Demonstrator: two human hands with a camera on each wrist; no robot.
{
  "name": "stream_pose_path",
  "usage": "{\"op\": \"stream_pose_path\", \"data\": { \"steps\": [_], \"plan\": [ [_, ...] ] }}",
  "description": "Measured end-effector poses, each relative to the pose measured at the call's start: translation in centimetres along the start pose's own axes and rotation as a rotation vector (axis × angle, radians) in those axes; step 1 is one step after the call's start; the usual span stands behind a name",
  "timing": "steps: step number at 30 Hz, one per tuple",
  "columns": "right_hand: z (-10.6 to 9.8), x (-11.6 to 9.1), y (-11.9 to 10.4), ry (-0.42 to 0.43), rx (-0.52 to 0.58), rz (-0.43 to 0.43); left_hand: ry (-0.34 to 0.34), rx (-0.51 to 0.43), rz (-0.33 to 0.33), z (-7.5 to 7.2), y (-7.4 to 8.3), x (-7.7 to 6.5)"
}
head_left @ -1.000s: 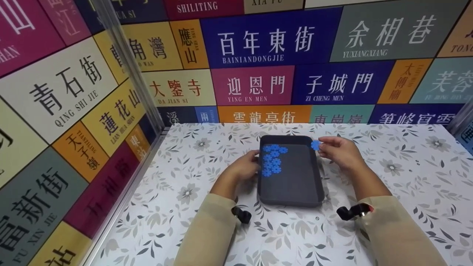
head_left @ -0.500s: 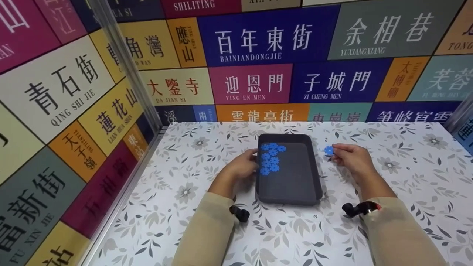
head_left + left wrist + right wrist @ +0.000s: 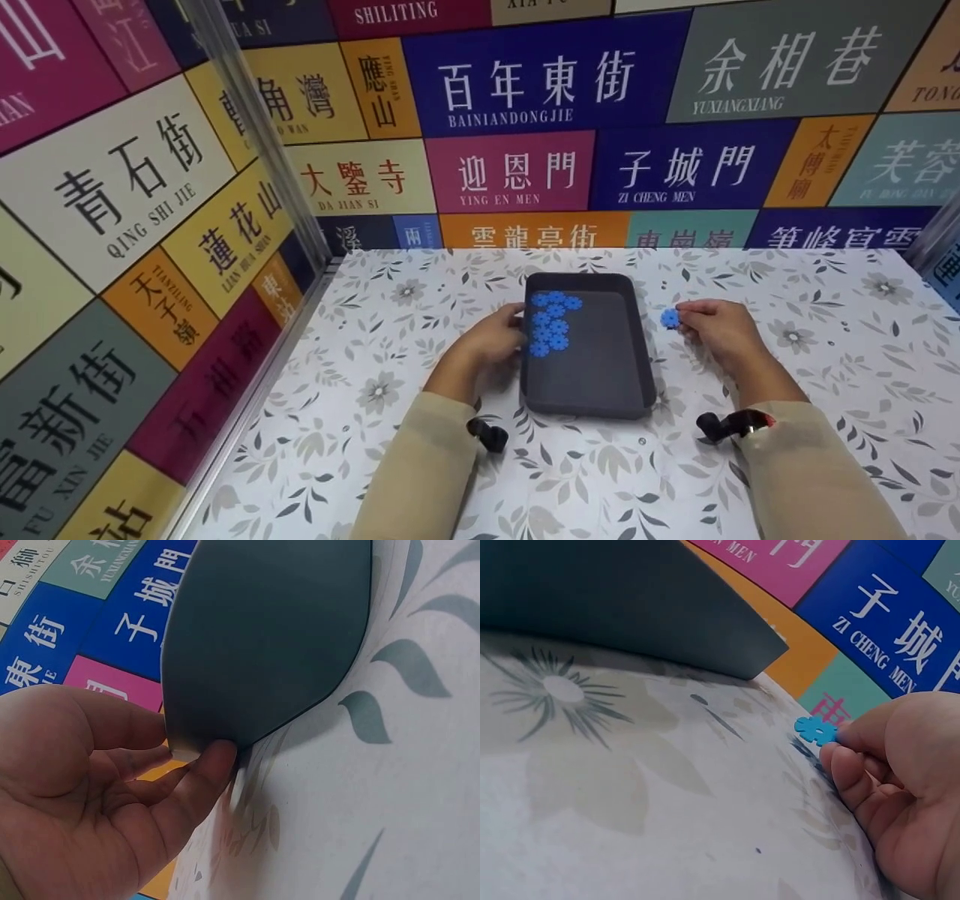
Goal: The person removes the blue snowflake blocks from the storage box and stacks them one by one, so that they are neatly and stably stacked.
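A dark grey rectangular tray (image 3: 600, 375) sits on the patterned tabletop. Several blue flower-shaped plastic discs (image 3: 551, 322) lie flat inside, grouped along its upper left. My left hand (image 3: 491, 339) holds the tray's left side; in the left wrist view its fingertips (image 3: 217, 759) are at the tray wall (image 3: 270, 630). To the right of the tray, my right hand (image 3: 716, 330) pinches one blue flower-shaped disc (image 3: 670, 319) between thumb and fingers. The right wrist view shows this disc (image 3: 815, 730) edge slots, held close over the tabletop.
The table (image 3: 420, 465) has a white cloth with grey leaves and flowers. Panels of coloured street-name signs (image 3: 540, 82) stand behind it and to the left. A black wrist mount (image 3: 491, 435) sits at the left sleeve, another (image 3: 724, 426) at the right.
My right hand has moved the pinched disc from beside the tray's upper right rim, rightward and toward me. My left hand stays at the tray's left side.
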State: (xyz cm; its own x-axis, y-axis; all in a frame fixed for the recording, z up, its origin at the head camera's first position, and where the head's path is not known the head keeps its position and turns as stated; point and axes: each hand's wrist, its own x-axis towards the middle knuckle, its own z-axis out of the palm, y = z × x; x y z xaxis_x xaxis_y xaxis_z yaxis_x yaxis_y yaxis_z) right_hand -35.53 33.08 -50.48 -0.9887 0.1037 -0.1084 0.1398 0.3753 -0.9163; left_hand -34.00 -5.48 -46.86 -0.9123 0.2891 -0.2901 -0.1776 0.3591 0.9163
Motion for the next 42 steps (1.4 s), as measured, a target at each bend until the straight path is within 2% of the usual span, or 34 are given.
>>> {"op": "stream_pose_path", "data": {
  "steps": [6, 12, 18, 24, 28, 36, 42],
  "plan": [
    [0.2, 0.1, 0.0, 0.028, -0.036, 0.012, 0.01, 0.022, 0.023, 0.1, -0.1, 0.0],
    [0.6, 0.1, -0.3, 0.081, -0.062, 0.031, 0.022, 0.025, -0.002, 0.2, -0.1, 0.1],
    [0.8, 0.0, -0.3, 0.108, -0.032, 0.041, 0.024, 0.033, -0.019, 0.2, 0.0, 0.0],
    [0.6, -0.1, -0.2, 0.095, 0.012, 0.003, 0.014, 0.006, -0.011, 0.1, -0.1, 0.1],
    [1.0, -0.5, -1.2, 0.087, 0.067, -0.017, 0.014, 0.032, 0.003, 0.0, -0.1, 0.1],
    [3.2, -1.3, -4.2, 0.033, 0.258, -0.073, 0.013, 0.079, 0.071, 0.1, -0.2, 0.3],
    [4.5, -2.1, -6.1, -0.023, 0.356, -0.076, 0.038, 0.127, 0.054, 0.1, -0.1, 0.3]
  ]
}}
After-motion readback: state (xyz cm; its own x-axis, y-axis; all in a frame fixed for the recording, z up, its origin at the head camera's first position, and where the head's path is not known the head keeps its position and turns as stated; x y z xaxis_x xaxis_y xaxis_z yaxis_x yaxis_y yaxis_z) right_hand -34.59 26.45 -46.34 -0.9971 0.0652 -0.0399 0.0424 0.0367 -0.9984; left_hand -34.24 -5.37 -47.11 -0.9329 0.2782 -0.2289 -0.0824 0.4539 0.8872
